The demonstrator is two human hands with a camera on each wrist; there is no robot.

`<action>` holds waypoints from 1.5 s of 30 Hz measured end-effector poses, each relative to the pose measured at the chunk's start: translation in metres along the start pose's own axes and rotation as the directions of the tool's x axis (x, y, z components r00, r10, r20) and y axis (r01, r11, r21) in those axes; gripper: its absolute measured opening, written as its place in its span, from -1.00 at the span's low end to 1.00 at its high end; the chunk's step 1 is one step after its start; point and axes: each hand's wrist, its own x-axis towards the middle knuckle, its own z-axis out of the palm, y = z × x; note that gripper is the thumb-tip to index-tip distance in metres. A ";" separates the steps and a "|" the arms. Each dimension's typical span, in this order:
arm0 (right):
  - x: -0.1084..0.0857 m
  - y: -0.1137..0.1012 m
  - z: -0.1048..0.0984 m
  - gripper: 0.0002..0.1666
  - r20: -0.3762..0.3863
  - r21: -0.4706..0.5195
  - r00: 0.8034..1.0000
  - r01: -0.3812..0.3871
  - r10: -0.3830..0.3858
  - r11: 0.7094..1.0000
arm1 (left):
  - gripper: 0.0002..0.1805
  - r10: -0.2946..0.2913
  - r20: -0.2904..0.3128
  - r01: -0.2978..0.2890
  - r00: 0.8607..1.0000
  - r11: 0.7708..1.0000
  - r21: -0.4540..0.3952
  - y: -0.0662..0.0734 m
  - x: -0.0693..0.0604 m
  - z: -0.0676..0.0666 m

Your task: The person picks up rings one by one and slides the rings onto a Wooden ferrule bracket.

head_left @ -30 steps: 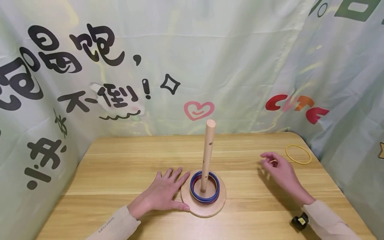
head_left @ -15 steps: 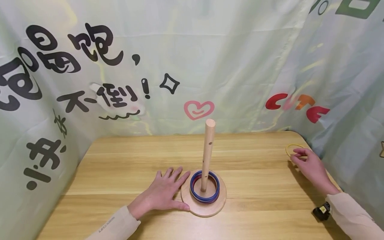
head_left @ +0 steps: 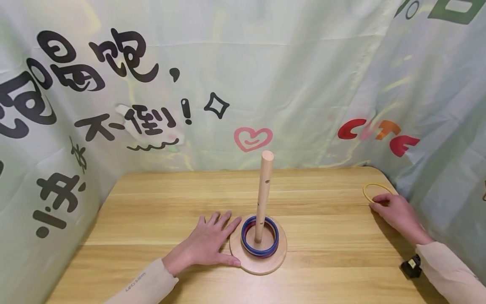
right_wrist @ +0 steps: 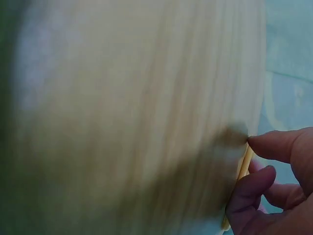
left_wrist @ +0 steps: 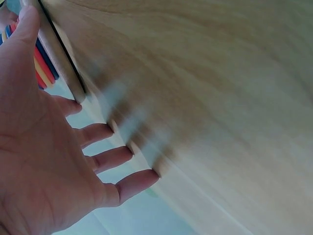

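A wooden peg (head_left: 264,190) stands upright on a round wooden base (head_left: 258,267) at the middle of the table. Around the peg's foot lies a stack of rings, a blue ring (head_left: 260,253) on top; the left wrist view shows red, yellow and blue rings (left_wrist: 45,71) in it. My left hand (head_left: 209,242) rests with spread fingers against the base's left edge, thumb touching the rim. At the table's right side my right hand (head_left: 398,215) pinches the near edge of a yellow ring (head_left: 376,184). That ring lies flat, partly hidden by the fingers.
The wooden table (head_left: 159,198) has rounded far corners. A printed curtain (head_left: 296,84) hangs closely behind it and along both sides. A small black device (head_left: 411,267) sits at the right wrist.
My right hand has moved right to the yellow ring, and its fingers have come down on the near edge. The left hand, the base and the stacked rings have stayed in place.
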 end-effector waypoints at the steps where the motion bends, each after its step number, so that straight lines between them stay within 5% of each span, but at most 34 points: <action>1: 0.001 -0.001 0.000 -0.72 0.009 -0.007 1.000 0.002 -0.002 1.000 | 0.30 0.001 -0.002 -0.001 1.000 1.000 0.001 0.000 0.000 0.000; 10: -0.003 -0.019 0.005 -0.77 0.022 -0.028 0.999 0.024 -0.023 0.999 | 0.29 0.002 -0.001 -0.002 1.000 1.000 -0.002 0.001 0.001 -0.001; 23: -0.019 -0.074 0.007 -0.82 -0.146 0.081 0.981 0.138 -0.125 0.987 | 0.30 0.008 -0.006 -0.008 1.000 1.000 -0.019 0.000 -0.001 -0.002; 32: -0.035 -0.120 0.001 -0.85 -0.214 0.137 0.936 0.311 -0.278 0.941 | 0.29 0.004 -0.004 -0.004 1.000 1.000 -0.008 0.001 0.000 -0.002; 45: -0.069 -0.196 -0.017 -0.70 -0.265 0.384 0.923 0.366 -0.279 0.848 | 0.30 0.023 -0.031 -0.023 0.999 1.000 -0.002 0.000 -0.001 0.000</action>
